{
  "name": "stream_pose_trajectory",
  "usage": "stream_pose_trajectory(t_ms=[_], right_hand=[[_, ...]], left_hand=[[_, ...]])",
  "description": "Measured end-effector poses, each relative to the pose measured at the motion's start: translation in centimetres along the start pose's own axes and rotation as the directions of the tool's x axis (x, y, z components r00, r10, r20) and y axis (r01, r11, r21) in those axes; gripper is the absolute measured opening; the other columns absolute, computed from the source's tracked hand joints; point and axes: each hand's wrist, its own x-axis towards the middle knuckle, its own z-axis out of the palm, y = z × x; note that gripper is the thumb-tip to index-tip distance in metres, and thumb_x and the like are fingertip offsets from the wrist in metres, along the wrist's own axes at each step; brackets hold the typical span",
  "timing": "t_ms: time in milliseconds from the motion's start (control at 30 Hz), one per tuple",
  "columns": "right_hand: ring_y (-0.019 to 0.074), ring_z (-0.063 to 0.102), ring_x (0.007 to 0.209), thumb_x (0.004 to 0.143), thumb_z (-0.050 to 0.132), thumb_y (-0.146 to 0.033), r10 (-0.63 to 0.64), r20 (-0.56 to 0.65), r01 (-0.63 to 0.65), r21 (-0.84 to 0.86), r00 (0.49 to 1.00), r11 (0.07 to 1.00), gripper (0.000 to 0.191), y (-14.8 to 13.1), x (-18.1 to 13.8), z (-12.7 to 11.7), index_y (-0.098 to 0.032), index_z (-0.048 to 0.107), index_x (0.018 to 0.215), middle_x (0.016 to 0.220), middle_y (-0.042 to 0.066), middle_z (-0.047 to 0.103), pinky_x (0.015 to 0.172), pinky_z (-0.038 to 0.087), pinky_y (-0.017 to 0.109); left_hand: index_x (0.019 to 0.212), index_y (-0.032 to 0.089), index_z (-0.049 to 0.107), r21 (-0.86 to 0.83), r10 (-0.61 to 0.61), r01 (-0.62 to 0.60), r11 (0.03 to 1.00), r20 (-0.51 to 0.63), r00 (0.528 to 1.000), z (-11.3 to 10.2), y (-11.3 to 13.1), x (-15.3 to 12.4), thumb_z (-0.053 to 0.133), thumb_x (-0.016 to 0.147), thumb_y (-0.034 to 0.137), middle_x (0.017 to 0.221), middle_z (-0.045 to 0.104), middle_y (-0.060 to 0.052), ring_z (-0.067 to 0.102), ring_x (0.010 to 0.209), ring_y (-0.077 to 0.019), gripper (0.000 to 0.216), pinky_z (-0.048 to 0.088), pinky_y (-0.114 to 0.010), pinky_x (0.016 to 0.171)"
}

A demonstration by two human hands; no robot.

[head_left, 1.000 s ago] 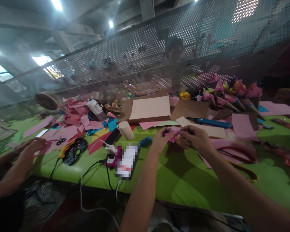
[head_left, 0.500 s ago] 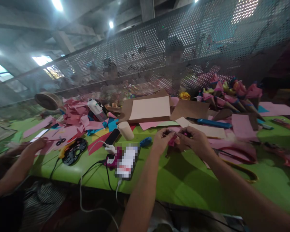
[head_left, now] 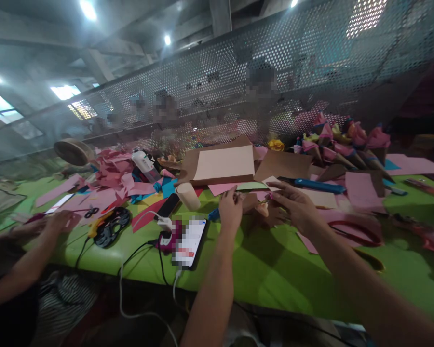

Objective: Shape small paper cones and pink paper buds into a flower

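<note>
My left hand (head_left: 230, 212) is over the green table (head_left: 275, 274), seen from the back with its fingers curled at the edge of a crumpled brown paper piece (head_left: 255, 212). What it grips is hidden. My right hand (head_left: 292, 205) reaches in from the right over the same brown piece. Its thumb and fingers pinch a small pink paper bit (head_left: 269, 196). The two hands are a short way apart.
A phone (head_left: 190, 242) on a cable lies left of my left arm, beside a paper cup (head_left: 188, 195) and tape rolls (head_left: 110, 225). Brown card and cream sheets (head_left: 226, 163), a blue cutter (head_left: 318, 184), paper cones (head_left: 342, 144) and red scissors (head_left: 358, 231) lie behind and right. Another person's hands (head_left: 54, 222) work at the left among pink scraps.
My hands have parted: the left moved left and slightly away, and the right opened out over the brown paper. The pink piece held between them is now mostly out of sight.
</note>
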Motion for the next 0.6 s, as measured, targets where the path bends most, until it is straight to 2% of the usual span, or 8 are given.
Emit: stream_pose_trajectory(t_ms=[67,167,300,433,600], right_hand=[[0.0164,0.068,0.067,0.063,0.091,-0.049,0.045,0.005,-0.046,0.088,0.999,0.995,0.054,-0.3,-0.1,0.2,-0.025,0.071,0.108,0.081,0.002,0.075,0.050,0.048,0.024],[0.0155,0.069,0.067,0.053,0.097,-0.044,0.090,-0.014,-0.087,0.152,0.996,0.985,0.050,-0.6,-0.3,0.4,-0.022,0.073,0.090,0.079,0.003,0.076,0.051,0.050,0.023],[0.0087,0.054,0.046,0.048,0.099,-0.047,0.108,-0.027,-0.102,0.170,0.994,0.980,0.047,-0.9,-0.5,0.5,-0.020,0.069,0.074,0.061,-0.001,0.068,0.039,0.038,0.020],[0.0063,0.041,0.036,0.049,0.095,-0.059,0.129,-0.039,-0.120,0.174,0.991,0.977,0.053,-1.1,-0.6,0.7,-0.019,0.065,0.067,0.048,-0.005,0.056,0.033,0.026,0.019],[0.0069,0.041,0.039,0.046,0.092,-0.069,0.157,-0.076,-0.142,0.174,0.985,0.974,0.060,-1.0,-0.6,0.8,-0.020,0.064,0.068,0.050,-0.005,0.052,0.034,0.027,0.019]], left_hand=[[0.128,0.020,0.068,0.107,0.061,-0.057,0.993,-0.033,0.998,0.0,-0.1,-0.1,0.064,0.086,0.016,0.130,0.069,-0.015,0.059,0.126,-0.0322,0.043,0.044,-0.051,0.112],[0.132,0.020,0.064,0.120,0.182,-0.171,0.978,-0.093,0.979,0.2,0.0,-0.3,0.062,0.091,0.024,0.137,0.065,-0.016,0.055,0.132,-0.0307,0.042,0.042,-0.049,0.115],[0.130,0.021,0.064,0.036,0.260,-0.257,0.966,-0.096,0.961,0.2,0.8,-0.8,0.058,0.096,0.033,0.132,0.067,-0.014,0.057,0.127,-0.0277,0.036,0.044,-0.048,0.113],[0.125,0.023,0.065,-0.121,0.258,-0.261,0.958,-0.037,0.965,0.4,1.9,-1.7,0.057,0.097,0.036,0.129,0.069,-0.011,0.059,0.125,-0.0264,0.032,0.045,-0.047,0.111],[0.114,0.022,0.070,-0.421,0.206,-0.140,0.896,0.115,0.972,1.1,3.0,-2.8,0.059,0.095,0.039,0.119,0.072,-0.011,0.065,0.115,-0.0255,0.027,0.051,-0.043,0.103]])
